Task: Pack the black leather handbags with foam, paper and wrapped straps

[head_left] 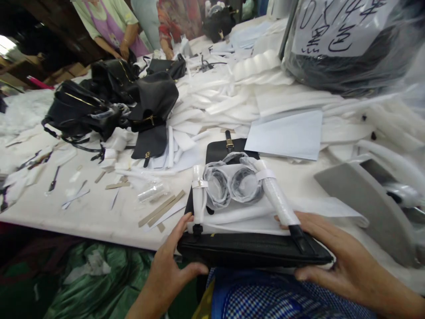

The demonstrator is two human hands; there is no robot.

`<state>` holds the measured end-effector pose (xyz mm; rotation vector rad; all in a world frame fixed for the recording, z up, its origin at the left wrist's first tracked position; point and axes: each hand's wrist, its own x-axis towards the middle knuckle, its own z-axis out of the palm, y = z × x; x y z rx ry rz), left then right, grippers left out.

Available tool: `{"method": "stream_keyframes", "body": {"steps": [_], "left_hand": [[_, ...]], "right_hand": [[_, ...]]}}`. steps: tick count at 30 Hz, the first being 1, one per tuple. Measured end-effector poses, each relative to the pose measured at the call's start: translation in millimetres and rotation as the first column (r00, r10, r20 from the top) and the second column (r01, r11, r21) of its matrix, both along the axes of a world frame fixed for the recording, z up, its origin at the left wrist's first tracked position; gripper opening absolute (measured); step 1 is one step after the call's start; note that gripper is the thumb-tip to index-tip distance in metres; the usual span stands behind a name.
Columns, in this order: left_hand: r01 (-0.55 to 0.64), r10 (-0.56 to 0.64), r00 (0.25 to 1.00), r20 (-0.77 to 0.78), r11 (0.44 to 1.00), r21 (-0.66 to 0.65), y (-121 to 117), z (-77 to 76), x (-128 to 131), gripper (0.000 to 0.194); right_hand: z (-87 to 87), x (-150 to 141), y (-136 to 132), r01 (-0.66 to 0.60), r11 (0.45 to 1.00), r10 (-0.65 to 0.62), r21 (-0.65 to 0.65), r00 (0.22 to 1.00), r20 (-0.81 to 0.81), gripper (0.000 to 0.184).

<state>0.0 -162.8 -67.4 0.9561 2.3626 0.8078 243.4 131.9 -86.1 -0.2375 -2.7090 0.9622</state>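
Note:
A black handbag (pixel 239 250) lies at the table's front edge, close to my body. My left hand (pixel 169 261) grips its left end, thumb on the near side and fingers on the far side. At the right end, my right hand (pixel 335 252) holds it the same way. White foam-wrapped handles (pixel 279 201) rise from the bag, bound with white bands. Between them lie two rings of plastic-wrapped strap (pixel 217 186). The bag's black flap (pixel 217 152), with a gold-buckled tab, extends away from me over the table.
Several black bags (pixel 152 95) are piled at the far left. White foam sheets (pixel 215 104) cover the table's middle, with a pale card (pixel 285 135) on them. A grey curved board (pixel 368 204) stands right; a plastic-wrapped bundle (pixel 352 66) is behind it. Two people (pixel 116 26) work across the table.

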Motion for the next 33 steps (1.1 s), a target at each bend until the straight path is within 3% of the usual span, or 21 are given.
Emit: {"method": "stream_keyframes", "body": {"steps": [3,7,10,12,18,22,24,28,33], "left_hand": [[-0.015,0.015,0.999,0.034,1.0,-0.012,6.0,-2.5,-6.2,0.093],[0.015,-0.023,0.983,0.183,0.999,0.042,8.7,-0.7,-17.7,0.101],[0.063,-0.072,0.979,0.19,0.997,0.052,4.9,-4.6,-22.7,0.085],[0.114,-0.122,0.984,0.132,0.991,0.069,2.0,-10.4,-23.5,0.076],[0.264,-0.237,0.955,-0.179,0.954,0.143,-3.6,-30.8,-24.0,0.08],[0.288,-0.245,0.94,-0.237,0.943,0.165,-4.9,-41.1,-28.1,0.076],[0.253,-0.213,0.95,-0.228,0.953,0.164,-3.7,-47.7,-28.6,0.066],[0.05,-0.041,0.989,-0.142,0.997,0.065,3.3,-59.0,-26.1,0.053],[-0.069,0.077,0.994,0.076,0.991,-0.111,15.0,-53.6,-26.1,0.045]], "right_hand": [[3.1,3.4,-2.8,0.039,0.979,-0.035,0.201,0.999,-0.024,0.063],[15.3,1.7,0.4,-0.006,0.944,-0.011,0.329,0.999,0.05,0.076],[19.9,-5.5,6.0,-0.087,0.958,0.064,0.272,0.994,0.091,0.101],[19.0,-9.4,9.6,-0.131,0.964,0.11,0.23,0.989,0.104,0.107],[15.9,-11.1,11.9,-0.17,0.979,0.145,0.109,0.968,0.206,0.107],[13.4,-14.1,11.6,-0.149,0.987,0.128,0.064,0.958,0.257,0.089],[6.2,-16.9,11.8,-0.139,0.989,0.125,0.04,0.959,0.256,0.074],[-15.8,-22.0,9.0,-0.03,0.996,0.046,-0.081,0.977,0.21,0.049],[-30.1,-22.6,2.3,0.147,0.972,-0.1,-0.184,0.965,0.241,0.045]]}}
